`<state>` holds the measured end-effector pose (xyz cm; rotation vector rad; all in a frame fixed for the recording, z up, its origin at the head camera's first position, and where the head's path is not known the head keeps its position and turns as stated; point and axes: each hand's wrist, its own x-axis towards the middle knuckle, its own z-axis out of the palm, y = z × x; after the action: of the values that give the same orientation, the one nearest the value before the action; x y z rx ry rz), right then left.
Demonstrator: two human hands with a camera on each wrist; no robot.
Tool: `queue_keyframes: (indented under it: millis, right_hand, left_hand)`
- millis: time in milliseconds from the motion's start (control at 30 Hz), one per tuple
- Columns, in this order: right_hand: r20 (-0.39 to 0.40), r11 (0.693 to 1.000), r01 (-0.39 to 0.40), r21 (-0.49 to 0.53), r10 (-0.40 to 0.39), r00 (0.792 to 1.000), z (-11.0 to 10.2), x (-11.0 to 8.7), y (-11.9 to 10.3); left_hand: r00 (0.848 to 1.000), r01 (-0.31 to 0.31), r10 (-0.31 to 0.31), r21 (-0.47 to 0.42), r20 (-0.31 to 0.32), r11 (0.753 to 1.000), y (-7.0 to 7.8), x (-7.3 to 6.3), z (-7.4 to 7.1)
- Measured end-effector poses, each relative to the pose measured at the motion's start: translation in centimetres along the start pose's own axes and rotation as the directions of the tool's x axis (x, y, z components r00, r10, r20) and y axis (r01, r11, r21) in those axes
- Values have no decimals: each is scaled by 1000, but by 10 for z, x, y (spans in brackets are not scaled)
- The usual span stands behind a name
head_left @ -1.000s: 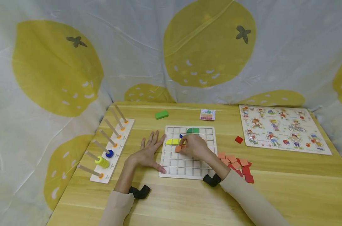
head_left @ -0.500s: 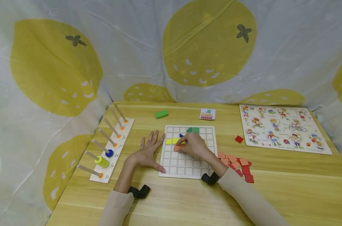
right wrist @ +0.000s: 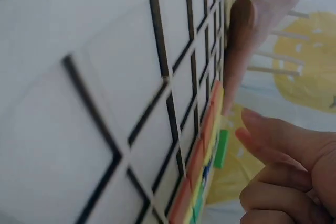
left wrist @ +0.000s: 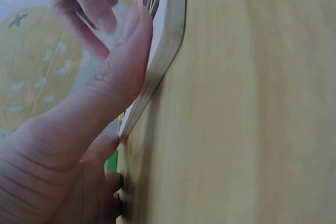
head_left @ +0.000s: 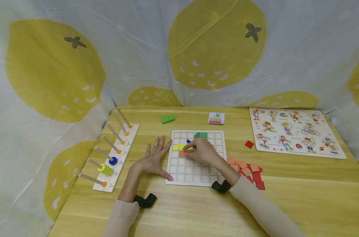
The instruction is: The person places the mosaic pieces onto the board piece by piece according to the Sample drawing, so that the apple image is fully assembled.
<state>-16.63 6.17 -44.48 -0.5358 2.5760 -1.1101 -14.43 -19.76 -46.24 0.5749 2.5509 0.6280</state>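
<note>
A white grid board lies on the table between my hands. My left hand is spread beside its left edge, thumb resting on the near left corner. Over the board's middle is my right hand. In the right wrist view, a small gap separates the thumb and index finger, with nothing between them; the other fingers are curled. An orange square tile sits in a cell just left of the fingertips. Yellow tiles, a blue piece and green tiles are further back. My right hand hides some cells.
Loose orange and red tiles lie right of the board, with a single red tile apart. A pegged counting stand is on the left. Behind are a green block, a pattern card and a picture puzzle.
The orange tile, earlier at my right fingertips, has moved left and now sits in a cell with the fingertips beside it. My left hand keeps its place. The head view has shifted slightly.
</note>
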Motion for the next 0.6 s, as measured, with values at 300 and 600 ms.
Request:
queue_keyframes:
  millis: [300,600]
  right_hand:
    - [-32,996,-91,13,91,995,-73,-64,59]
    - [10,990,-140,-12,140,990,-91,-88,97]
  left_hand:
    - [1000,8,-8,-4,-7,1000,-2,-3,-2]
    - [1000,2,-2,0,3,1000,0,-1,-1]
